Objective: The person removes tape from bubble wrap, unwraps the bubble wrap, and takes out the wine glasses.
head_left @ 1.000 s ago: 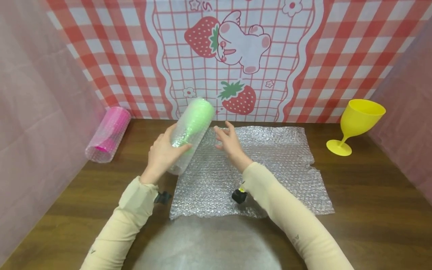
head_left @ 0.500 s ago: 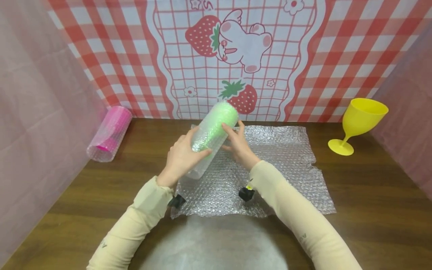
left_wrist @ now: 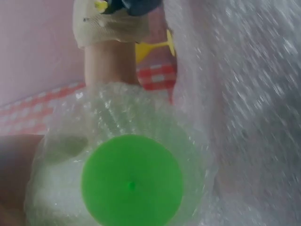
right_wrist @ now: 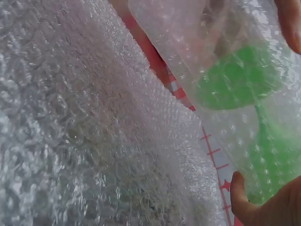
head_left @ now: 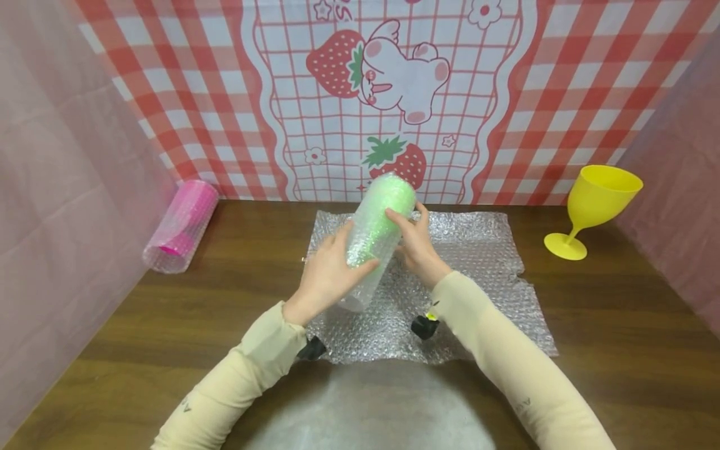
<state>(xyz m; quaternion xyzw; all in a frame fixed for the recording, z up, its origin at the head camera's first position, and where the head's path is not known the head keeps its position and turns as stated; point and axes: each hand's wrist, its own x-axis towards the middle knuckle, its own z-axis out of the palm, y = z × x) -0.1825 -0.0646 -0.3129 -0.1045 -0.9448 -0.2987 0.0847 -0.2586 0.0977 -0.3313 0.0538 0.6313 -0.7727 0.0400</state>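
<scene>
Wrapped green cup (head_left: 374,240) clamped in left hand (head_left: 327,270) at lower side, right hand (head_left: 420,244) near upper end; long axis slants right, toward back edge of counter (head_left: 236,262).

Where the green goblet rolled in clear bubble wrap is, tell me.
In the head view, the green goblet is near the centre, tilted between the left grip and right grip, over the flat, clear bubble-wrap sheet.
</scene>
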